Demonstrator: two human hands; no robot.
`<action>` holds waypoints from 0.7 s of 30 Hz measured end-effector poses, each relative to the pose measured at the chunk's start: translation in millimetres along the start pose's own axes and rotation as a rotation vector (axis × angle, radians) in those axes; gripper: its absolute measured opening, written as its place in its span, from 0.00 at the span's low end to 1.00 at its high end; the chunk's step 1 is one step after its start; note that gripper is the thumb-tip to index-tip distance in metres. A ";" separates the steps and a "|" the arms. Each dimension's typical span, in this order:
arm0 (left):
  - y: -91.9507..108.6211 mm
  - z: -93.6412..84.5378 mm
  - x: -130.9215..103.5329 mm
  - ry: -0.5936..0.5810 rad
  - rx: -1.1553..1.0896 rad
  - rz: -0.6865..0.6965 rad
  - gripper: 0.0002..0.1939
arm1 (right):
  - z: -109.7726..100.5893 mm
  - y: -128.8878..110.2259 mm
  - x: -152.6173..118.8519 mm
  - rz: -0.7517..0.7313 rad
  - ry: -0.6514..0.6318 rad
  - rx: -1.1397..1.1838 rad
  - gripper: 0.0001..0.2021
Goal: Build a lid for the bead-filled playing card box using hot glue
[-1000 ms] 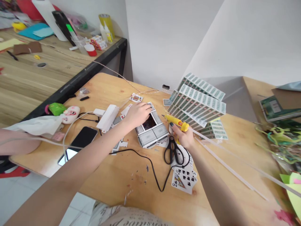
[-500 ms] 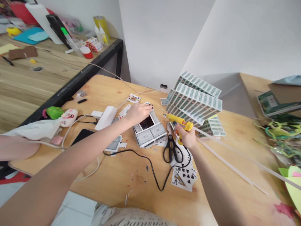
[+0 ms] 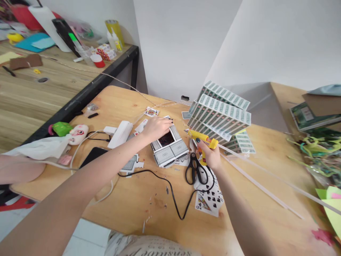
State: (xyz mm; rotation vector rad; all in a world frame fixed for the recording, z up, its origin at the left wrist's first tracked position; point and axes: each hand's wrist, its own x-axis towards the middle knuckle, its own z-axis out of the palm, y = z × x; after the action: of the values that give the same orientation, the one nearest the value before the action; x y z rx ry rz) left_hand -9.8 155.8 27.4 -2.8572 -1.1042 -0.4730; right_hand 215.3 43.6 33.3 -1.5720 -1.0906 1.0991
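Note:
My left hand (image 3: pixel 158 128) rests on the far part of a frame made of playing cards (image 3: pixel 170 152), its fingers closed over the edge. A dark opening shows in the frame's middle. In my right hand (image 3: pixel 209 151) is a yellow glue gun (image 3: pixel 198 135), its tip pointing left toward the frame and a long clear glue stick running out of its back. Black-handled scissors (image 3: pixel 195 171) lie just below the gun, partly on loose playing cards (image 3: pixel 210 199).
Behind the gun stands a stack of green-and-white card boxes (image 3: pixel 223 110). A black cable (image 3: pixel 160 176) curves across the wooden table (image 3: pixel 119 213). At the left are a white adapter (image 3: pixel 121 134), a dark phone (image 3: pixel 93 154) and a green toy (image 3: pixel 61 128). Another person's arm shows at far left.

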 end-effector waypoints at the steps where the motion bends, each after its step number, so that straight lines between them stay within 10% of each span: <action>1: 0.4 -0.3 0.0 0.002 0.005 0.004 0.13 | 0.3 0.7 -0.2 0.000 0.001 -0.003 0.17; 21: -0.5 2.8 1.4 0.012 -0.065 -0.081 0.13 | 1.5 2.7 -3.5 0.038 0.085 0.095 0.17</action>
State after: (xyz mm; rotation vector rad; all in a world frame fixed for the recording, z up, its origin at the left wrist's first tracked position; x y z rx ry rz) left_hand -8.4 157.6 25.2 -2.8694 -1.2286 -0.5396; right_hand 213.5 39.9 31.0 -1.5560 -0.9419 1.0833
